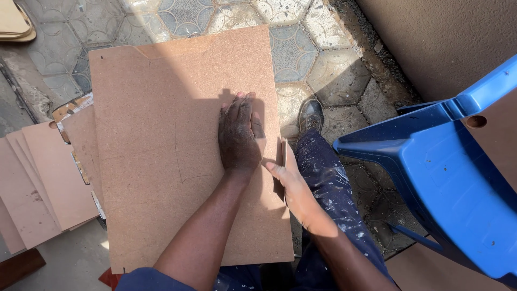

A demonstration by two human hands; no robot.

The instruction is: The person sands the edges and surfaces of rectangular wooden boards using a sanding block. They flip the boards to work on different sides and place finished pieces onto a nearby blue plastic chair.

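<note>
Filling most of the view from nine o'clock round to the centre, a large brown fibreboard panel (161,145) is lying flat across the person's lap, with a faint pencil line showing on its face. Sitting at three o'clock, a blue plastic chair (458,178) is tipped at a slant beside the person's paint-flecked leg. Lying at eight o'clock, a stack of smaller brown boards (37,183) is fanning out on the ground, just beside the panel's left edge. Paving the ground at twelve o'clock, grey patterned tiles (301,48) are catching the sun. The left hand (240,134) is pressing palm-down on the panel just right of its centre, fingers straight and together, gripping nothing. The right hand (288,178) is curling round the panel's right edge at about four o'clock from the left hand, fingers closed over that edge. Resting at one o'clock, a dark shoe (311,114) is standing on the tiles.
</note>
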